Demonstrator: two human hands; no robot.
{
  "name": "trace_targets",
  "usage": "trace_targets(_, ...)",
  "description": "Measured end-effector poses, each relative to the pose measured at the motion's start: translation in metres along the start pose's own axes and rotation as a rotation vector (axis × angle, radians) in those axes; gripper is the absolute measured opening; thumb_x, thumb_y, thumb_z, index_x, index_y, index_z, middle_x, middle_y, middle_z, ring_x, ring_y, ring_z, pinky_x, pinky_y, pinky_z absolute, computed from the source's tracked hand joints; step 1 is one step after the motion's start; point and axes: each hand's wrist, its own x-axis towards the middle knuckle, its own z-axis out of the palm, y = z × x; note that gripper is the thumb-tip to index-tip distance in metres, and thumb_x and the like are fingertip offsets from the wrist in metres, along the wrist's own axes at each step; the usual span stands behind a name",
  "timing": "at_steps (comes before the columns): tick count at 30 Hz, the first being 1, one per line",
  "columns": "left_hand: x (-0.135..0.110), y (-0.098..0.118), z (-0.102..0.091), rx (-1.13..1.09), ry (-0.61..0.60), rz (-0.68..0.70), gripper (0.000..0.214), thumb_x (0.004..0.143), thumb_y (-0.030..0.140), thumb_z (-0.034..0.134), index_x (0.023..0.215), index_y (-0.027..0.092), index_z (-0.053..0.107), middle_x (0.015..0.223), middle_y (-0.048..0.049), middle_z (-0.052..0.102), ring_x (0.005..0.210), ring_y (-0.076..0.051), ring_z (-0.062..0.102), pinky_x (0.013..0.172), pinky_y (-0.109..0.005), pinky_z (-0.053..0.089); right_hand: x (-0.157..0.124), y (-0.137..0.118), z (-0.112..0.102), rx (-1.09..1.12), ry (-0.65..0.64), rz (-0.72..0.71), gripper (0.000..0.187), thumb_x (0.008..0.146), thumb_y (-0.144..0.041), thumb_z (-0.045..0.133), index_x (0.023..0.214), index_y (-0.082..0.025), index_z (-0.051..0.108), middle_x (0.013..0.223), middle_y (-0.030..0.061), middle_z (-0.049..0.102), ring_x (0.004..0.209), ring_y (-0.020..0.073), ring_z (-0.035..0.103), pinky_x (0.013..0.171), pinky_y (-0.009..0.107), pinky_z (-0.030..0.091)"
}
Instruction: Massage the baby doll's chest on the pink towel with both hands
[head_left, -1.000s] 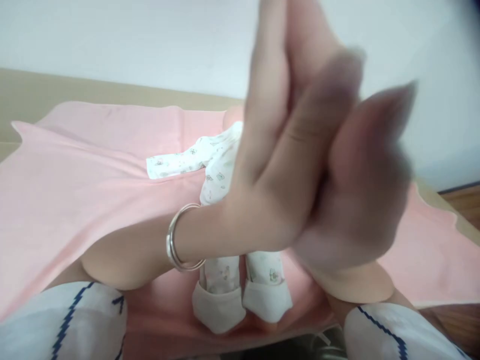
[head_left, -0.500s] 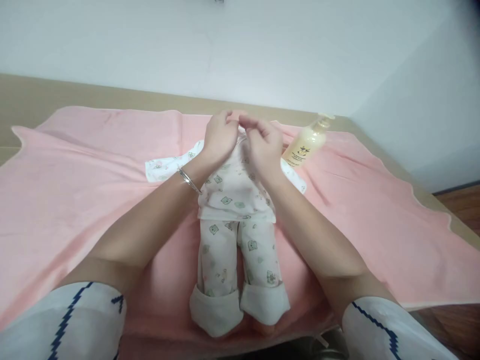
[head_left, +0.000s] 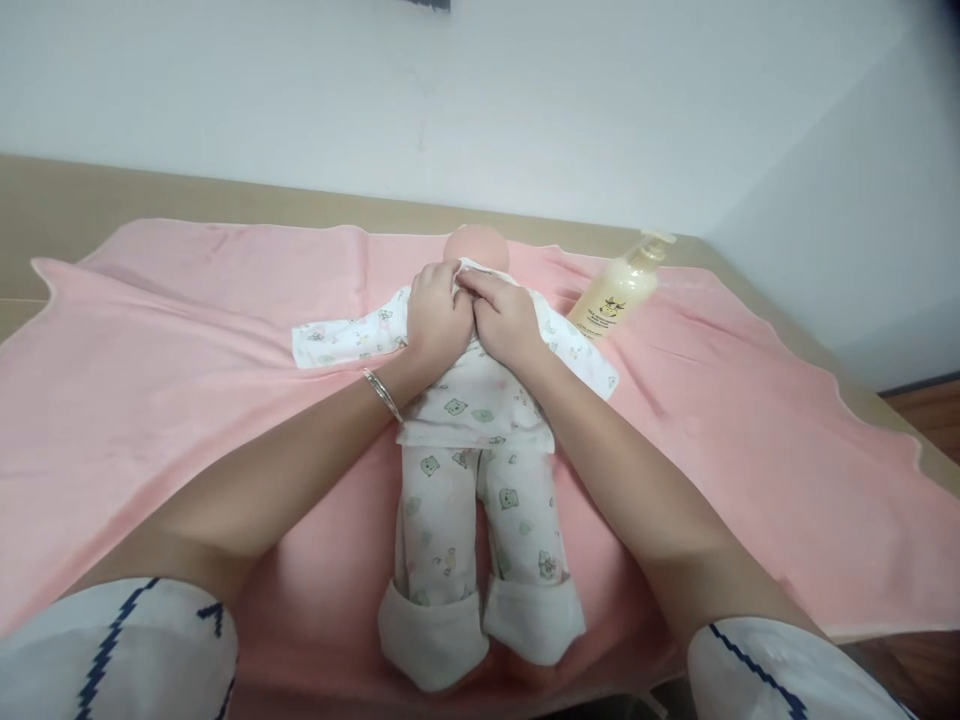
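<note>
The doll (head_left: 480, 418) lies long ways on the pink blanket (head_left: 187, 400), head far and feet near, right under the left hand (head_left: 441, 318) and right hand (head_left: 511, 322), both just as close, fingers (head_left: 486, 287) resting on its shirt (head_left: 495, 428), though I can't tell if they pinch it.

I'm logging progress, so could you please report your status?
Left hand, right hand: together on shirt. Shirt: sleeves spread sideways. Bottle: beside shirt, clear of hands.

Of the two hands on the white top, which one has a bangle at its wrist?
The left hand: a silver bangle circles its wrist. The right hand shows none.
</note>
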Motion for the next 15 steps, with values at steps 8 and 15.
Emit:
trace_targets(8,-0.017,-0.014,-0.014,-0.076,-0.082,0.087,0.049,0.092,0.019,0.046,0.136,0.019,0.068,0.143,-0.0085,0.071,0.136,-0.026,0.062,0.125,-0.046,0.046,0.0,0.006,-0.017,-0.102,-0.215,0.042,0.058,0.098,-0.024,0.042,0.153,-0.02,0.06,0.167,0.0067,0.046,0.161,0.0242,0.035,0.136,0.058,0.018)
trace_targets(15,-0.016,-0.018,-0.024,-0.076,-0.127,0.091,0.049,0.094,0.025,0.044,0.132,0.021,0.074,0.143,-0.0043,0.073,0.133,-0.025,0.067,0.122,-0.042,0.05,-0.03,-0.05,-0.012,-0.432,-0.256,0.211,0.069,0.103,-0.025,0.04,0.162,0.01,0.035,0.171,0.0303,0.027,0.163,0.0423,0.025,0.133,0.064,0.022)
